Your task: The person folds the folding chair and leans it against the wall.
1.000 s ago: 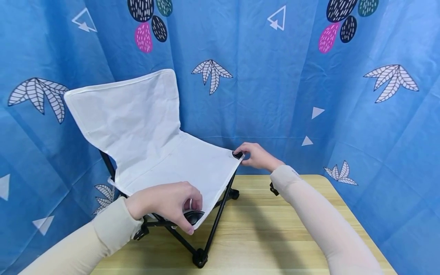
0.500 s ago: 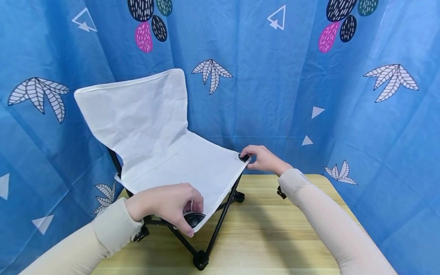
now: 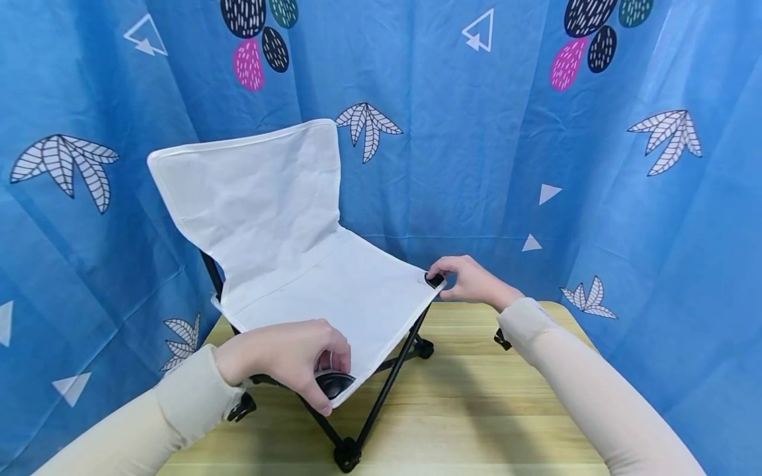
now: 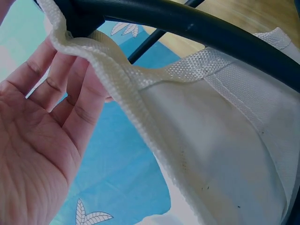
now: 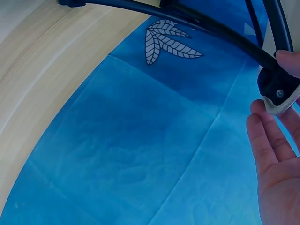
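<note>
Chair (image 3: 292,254) btwn & beyond L hand (image 3: 294,357) & R hand (image 3: 474,281), both in pinch on front seat cnrs (image 3: 336,385).

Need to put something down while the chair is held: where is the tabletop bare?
In the head view, the roomiest bare patch of table lies between the white chair and the right sleeve. A narrow strip shows between that sleeve and the blue curtain. It's crowded on the left, where chair, left hand and left sleeve bunch together.

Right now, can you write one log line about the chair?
left hand: holds front seat corner | right hand: holds other front corner | white folding chair: unfolded on wood-grain table
</note>
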Motion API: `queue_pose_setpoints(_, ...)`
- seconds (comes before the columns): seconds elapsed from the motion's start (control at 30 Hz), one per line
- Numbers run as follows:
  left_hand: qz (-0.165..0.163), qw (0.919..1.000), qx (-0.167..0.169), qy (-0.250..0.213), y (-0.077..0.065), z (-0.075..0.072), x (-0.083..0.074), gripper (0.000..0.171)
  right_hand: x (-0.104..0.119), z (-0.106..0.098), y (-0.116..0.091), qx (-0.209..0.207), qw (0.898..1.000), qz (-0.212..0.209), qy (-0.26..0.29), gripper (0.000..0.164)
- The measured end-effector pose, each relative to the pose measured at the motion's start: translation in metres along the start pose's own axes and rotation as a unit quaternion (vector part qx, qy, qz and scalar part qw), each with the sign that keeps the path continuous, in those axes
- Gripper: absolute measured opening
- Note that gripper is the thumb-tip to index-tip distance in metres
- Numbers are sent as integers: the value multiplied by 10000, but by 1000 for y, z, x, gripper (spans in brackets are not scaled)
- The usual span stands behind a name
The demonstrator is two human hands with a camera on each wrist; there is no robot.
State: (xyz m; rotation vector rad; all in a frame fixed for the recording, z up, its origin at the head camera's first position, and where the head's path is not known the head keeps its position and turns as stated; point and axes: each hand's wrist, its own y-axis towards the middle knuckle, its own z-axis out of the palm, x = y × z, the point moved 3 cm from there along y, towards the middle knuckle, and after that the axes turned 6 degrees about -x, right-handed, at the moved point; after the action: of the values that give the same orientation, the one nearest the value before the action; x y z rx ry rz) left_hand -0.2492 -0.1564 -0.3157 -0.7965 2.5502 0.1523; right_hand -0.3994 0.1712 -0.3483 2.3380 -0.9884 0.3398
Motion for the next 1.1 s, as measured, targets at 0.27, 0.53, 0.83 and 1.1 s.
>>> queue_pose_setpoints(0.27,-75,9998,92,-159,-3,0,0,33,0,-6,-13,-35,9999,-76,-106,33)
queue_pose_setpoints(0.53,-32,9997,104,-238,-5,-1,0,34,3,-11,-24,-38,9996,-229,-182,30)
queue_pose_setpoints(0.83,47,9995,21,-299,-11,-1,2,32,8,-13,-36,98,9996,-232,-127,29)
queue_pose_setpoints(1.1,129,9993,22,-339,-12,-4,4,31,13,-19,-46,99,9995,-206,-201,29)
